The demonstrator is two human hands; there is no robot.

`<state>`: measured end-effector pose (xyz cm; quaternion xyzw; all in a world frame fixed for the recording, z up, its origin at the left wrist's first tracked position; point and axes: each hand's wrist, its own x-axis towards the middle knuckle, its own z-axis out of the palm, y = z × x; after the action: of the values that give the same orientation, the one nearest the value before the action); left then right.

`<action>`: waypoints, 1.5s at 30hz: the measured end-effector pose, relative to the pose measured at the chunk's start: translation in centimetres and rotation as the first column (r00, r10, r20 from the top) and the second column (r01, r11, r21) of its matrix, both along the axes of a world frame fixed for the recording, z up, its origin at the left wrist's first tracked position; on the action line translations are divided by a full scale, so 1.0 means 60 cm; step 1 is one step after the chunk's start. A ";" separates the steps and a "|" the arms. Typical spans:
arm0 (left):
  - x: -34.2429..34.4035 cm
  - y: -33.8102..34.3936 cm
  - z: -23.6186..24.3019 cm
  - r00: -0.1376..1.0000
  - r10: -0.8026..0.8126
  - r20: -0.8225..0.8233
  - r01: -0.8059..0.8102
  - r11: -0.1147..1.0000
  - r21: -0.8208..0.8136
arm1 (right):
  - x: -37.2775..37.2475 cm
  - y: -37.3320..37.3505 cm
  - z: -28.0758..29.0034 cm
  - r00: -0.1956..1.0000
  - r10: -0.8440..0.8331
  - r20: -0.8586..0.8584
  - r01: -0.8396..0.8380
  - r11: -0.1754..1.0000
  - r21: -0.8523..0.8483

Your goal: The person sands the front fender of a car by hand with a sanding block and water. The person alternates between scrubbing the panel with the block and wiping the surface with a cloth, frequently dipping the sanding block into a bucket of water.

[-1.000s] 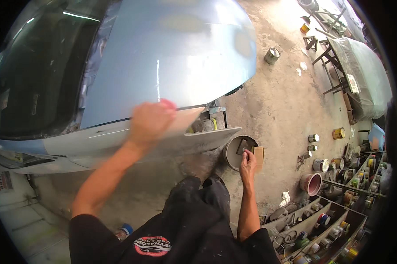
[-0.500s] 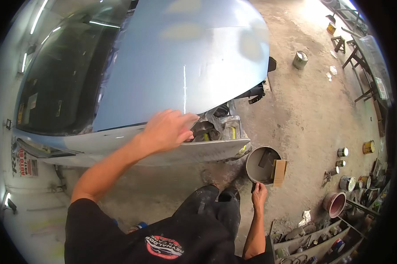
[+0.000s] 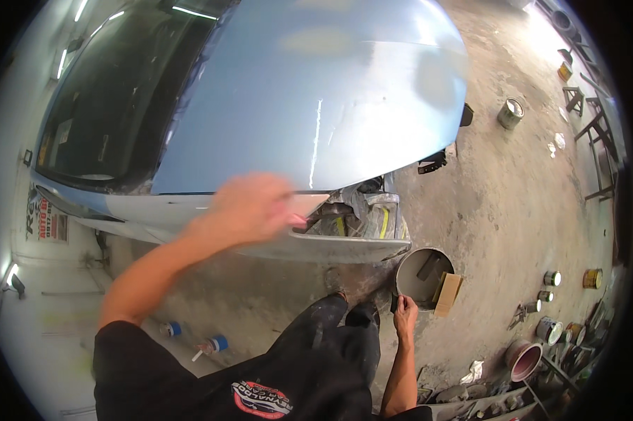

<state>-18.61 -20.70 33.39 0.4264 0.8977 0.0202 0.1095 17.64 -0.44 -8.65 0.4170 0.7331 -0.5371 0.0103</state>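
My left hand (image 3: 252, 209) is over the pale grey fender (image 3: 344, 245) of a car, beside the edge of the blue hood (image 3: 281, 140). Motion smears its fingers, so whether they hold anything does not show. Lower right, my right hand (image 3: 405, 317) has its fingers closed at the near rim of a round grey tub (image 3: 409, 274); a small dark piece shows by the fingertips. Inside the tub lies a dark rectangular block (image 3: 427, 265). A cardboard piece (image 3: 448, 295) rests against the tub's right side. A thin white line (image 3: 316, 144) runs along the hood.
The open headlight cavity (image 3: 362, 217) is at the fender's front end. Blue-and-white cans (image 3: 218, 343) stand on the floor at lower left. At right are a paint can (image 3: 511, 114), several smaller cans, a reddish bucket (image 3: 524, 360) and a dark stool (image 3: 573, 99).
My left hand has shifted slightly left along the fender and is now blurred. The view has moved, showing more floor at lower left. My right hand stays at the tub's rim.
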 end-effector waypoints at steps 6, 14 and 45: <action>-0.079 -0.196 -0.008 0.911 0.250 -0.328 -0.132 0.930 0.343 | 0.058 0.014 -0.082 0.988 0.056 0.145 -0.032 0.987 -0.159; -0.075 -0.202 -0.027 0.858 0.264 -0.440 -0.097 0.926 0.365 | 0.110 0.033 -0.121 0.871 -0.150 0.468 0.362 0.840 -0.405; -0.234 -0.342 0.051 0.687 0.560 -0.462 -0.498 0.827 0.262 | 0.023 0.040 -0.695 0.777 -0.450 0.441 0.464 0.882 0.084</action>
<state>-32.65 -41.24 36.44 0.1437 0.9743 -0.0135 -0.1727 19.01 1.97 -50.37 0.6942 0.5794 -0.4236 0.0541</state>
